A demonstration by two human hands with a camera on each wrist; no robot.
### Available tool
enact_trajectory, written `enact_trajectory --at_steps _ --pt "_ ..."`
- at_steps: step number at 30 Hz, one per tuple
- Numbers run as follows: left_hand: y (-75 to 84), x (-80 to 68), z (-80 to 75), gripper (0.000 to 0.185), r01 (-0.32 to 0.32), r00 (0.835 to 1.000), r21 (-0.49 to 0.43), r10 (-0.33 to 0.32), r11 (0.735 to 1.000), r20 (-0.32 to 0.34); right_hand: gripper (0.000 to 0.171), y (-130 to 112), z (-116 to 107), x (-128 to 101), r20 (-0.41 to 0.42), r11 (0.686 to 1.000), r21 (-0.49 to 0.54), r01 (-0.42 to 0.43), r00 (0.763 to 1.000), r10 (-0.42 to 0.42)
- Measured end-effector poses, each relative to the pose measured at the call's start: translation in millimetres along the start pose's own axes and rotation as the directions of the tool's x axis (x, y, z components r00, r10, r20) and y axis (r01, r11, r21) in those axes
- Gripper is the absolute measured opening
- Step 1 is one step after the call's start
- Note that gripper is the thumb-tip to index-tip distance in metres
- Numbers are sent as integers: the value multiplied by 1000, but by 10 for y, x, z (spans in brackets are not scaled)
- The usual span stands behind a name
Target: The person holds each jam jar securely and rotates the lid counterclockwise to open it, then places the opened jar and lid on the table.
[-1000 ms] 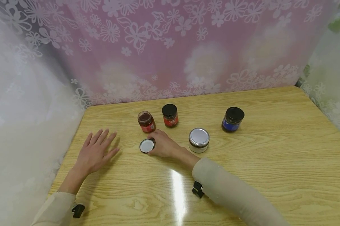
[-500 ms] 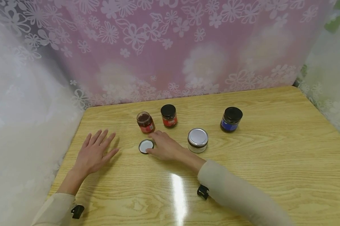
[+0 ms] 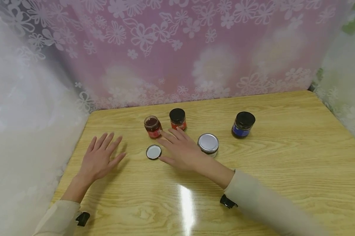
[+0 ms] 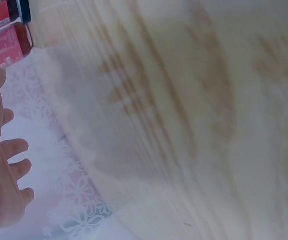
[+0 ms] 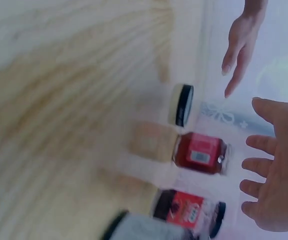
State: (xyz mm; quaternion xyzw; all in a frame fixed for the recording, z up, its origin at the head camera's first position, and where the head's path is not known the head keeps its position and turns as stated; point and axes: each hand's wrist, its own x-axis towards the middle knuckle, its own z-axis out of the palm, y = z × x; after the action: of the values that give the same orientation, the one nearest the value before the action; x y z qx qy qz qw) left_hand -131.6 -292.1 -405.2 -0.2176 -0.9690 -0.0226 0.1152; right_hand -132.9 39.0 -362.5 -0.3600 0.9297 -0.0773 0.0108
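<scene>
The yellow wood-grain table [image 3: 298, 157] carries a silver-lidded glass jar [image 3: 208, 143]. Left of it lies a round black-rimmed white lid [image 3: 153, 152]; behind-left stand an open red-labelled glass jar [image 3: 153, 127] and a black-lidded red-labelled glass jar [image 3: 177, 118]; behind-right, a black-lidded blue-labelled glass jar [image 3: 243, 124].

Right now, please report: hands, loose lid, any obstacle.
Left hand, right hand: empty, fingers spread. Loose lid: underside up, near open jar. Possible obstacle: silver-topped jar, near right hand.
</scene>
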Motion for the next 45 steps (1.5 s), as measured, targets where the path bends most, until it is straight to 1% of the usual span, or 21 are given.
enact_trajectory --at_steps 2,6,11,15,18,27,34,40,45 --pt "18 18 -13 65 0 1000 -1 0 1000 -13 60 44 -57 -51 -6 1000 -28 -3 1000 3" --pt "81 55 -49 65 5 1000 4 -5 1000 -24 63 129 -148 -134 -18 995 -89 -45 999 43" --pt "198 116 -102 65 17 1000 -8 -17 1000 -23 68 231 -198 -225 -26 989 -108 -104 994 102" --pt "298 185 -131 66 -3 1000 -18 3 1000 -30 72 309 -209 -292 -34 980 -144 -139 990 135" --pt "345 241 -141 66 -21 999 -13 21 1000 -45 74 370 -214 -340 -37 974 -162 -160 987 156" --pt "481 365 -188 67 -57 997 6 57 998 -43 77 584 -232 -497 -59 966 -125 -225 974 219" --pt "623 472 -230 68 -84 995 13 84 996 -47 79 673 -253 -573 -59 956 -120 -266 964 261" --pt "732 548 -233 69 -96 995 18 96 995 -26 79 766 -269 -652 -59 946 -79 -314 949 310" --pt "820 596 -238 69 -115 993 19 116 993 -21 79 837 -274 -694 -61 943 -67 -326 945 322"
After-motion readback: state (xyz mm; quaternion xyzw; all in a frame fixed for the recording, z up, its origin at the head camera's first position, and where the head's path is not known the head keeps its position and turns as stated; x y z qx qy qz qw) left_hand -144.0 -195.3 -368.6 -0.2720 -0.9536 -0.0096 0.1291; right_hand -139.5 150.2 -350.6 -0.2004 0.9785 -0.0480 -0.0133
